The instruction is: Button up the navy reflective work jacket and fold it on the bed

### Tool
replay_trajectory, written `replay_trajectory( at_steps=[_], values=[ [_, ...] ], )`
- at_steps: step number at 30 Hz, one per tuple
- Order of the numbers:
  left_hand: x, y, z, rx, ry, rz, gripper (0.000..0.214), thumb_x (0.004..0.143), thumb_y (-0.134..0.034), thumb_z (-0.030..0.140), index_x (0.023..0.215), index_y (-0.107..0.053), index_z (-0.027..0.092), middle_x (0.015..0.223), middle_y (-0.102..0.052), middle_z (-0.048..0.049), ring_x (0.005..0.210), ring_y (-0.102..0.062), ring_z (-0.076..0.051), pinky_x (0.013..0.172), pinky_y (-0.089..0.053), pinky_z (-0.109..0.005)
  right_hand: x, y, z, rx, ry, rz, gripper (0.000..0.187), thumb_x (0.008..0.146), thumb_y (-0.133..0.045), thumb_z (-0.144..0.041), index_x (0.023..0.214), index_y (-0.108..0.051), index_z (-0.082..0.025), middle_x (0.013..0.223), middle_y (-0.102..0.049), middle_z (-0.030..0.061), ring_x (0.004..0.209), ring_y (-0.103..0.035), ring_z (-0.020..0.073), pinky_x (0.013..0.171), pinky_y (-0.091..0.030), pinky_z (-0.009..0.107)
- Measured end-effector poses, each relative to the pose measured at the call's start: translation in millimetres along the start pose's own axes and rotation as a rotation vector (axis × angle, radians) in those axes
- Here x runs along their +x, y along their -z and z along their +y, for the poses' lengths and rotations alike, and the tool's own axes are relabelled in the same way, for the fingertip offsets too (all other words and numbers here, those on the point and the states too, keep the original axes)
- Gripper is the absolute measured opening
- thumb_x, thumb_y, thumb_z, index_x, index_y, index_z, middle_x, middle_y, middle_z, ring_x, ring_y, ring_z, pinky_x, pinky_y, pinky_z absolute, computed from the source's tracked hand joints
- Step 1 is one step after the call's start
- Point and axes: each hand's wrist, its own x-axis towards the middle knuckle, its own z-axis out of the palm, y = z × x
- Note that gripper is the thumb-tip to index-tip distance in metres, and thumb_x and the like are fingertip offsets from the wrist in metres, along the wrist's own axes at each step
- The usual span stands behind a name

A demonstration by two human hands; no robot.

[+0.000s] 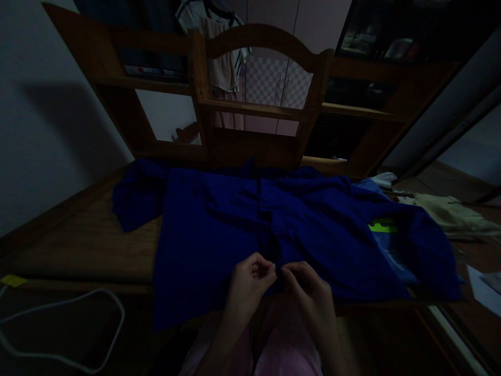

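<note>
A blue long-sleeved shirt (203, 230) lies spread over the wooden surface, its front opening running down the middle and its sleeves out to both sides. My left hand (252, 279) pinches the shirt's lower front edge, just left of the opening. Close by on the right, my right hand (309, 287) has thumb and forefinger together on the other front edge. A small gap separates the two hands. Dim light hides the exact bit of cloth, or any button, between the fingertips.
Behind the shirt stands a wooden shelf frame (262, 107). A white cable (119, 308) loops at lower left, near a yellow piece (13, 281). Light cloth (442, 211) and white paper (483, 287) lie to the right. Under the right sleeve shows a lighter blue item (391, 258).
</note>
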Motion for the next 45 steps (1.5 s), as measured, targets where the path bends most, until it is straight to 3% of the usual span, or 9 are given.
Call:
replay_trajectory(
  at_steps=[12, 20, 25, 34, 45],
  values=[
    [-2, -2.9, 1, 0.005, -0.034, 0.012, 0.015, 0.073, -0.063, 0.025, 0.071, -0.052, 0.015, 0.066, -0.059, 0.001, 0.066, -0.059, -0.011, 0.061, -0.045, -0.018, -3, -7, 6, -0.035, 0.08, 0.081, 0.012, 0.085, -0.057, -0.03, 0.081, -0.062, -0.019, 0.081, -0.06, 0.0016, 0.076, -0.058, 0.0147, 0.066, -0.043, 0.023],
    [-5, -3.1, -4, -0.035, -0.053, 0.002, 0.017, 0.078, -0.059, 0.025, 0.092, -0.055, 0.016, 0.077, -0.065, -0.0016, 0.075, -0.063, -0.013, 0.068, -0.048, -0.019, 0, -5, 4, 0.006, -0.018, 0.046, 0.018, 0.087, -0.053, -0.035, 0.083, -0.062, -0.02, 0.078, -0.06, 0.0012, 0.072, -0.057, 0.0144, 0.063, -0.042, 0.022],
    [-4, -4.6, -7, -0.058, -0.054, -0.029, 0.022, 0.079, -0.059, 0.028, 0.098, -0.056, 0.017, 0.085, -0.067, -0.0036, 0.082, -0.065, -0.015, 0.073, -0.051, -0.022, 0, -6, 6, 0.005, 0.003, 0.041, 0.018, 0.088, -0.052, -0.035, 0.084, -0.061, -0.019, 0.081, -0.06, 0.0017, 0.075, -0.057, 0.0149, 0.066, -0.043, 0.023],
    [-6, -6.3, -12, 0.061, -0.118, 0.011, 0.016, 0.082, -0.056, 0.032, 0.083, -0.057, 0.016, 0.081, -0.064, -0.0021, 0.083, -0.065, -0.016, 0.073, -0.052, -0.023, -6, -9, 10, -0.078, 0.17, 0.067, 0.011, 0.089, -0.051, -0.026, 0.084, -0.059, -0.02, 0.085, -0.058, 0.0023, 0.079, -0.057, 0.0148, 0.069, -0.043, 0.024],
    [-7, -12.5, -19, 0.098, -0.082, 0.145, 0.015, 0.075, -0.058, 0.024, 0.071, -0.045, 0.017, 0.08, -0.062, -0.0018, 0.076, -0.066, -0.015, 0.067, -0.052, -0.023, -8, -11, 2, -0.192, 0.183, 0.065, 0.009, 0.089, -0.05, -0.025, 0.087, -0.058, -0.021, 0.086, -0.059, 0.0018, 0.079, -0.059, 0.0138, 0.069, -0.044, 0.023]
  ],
)
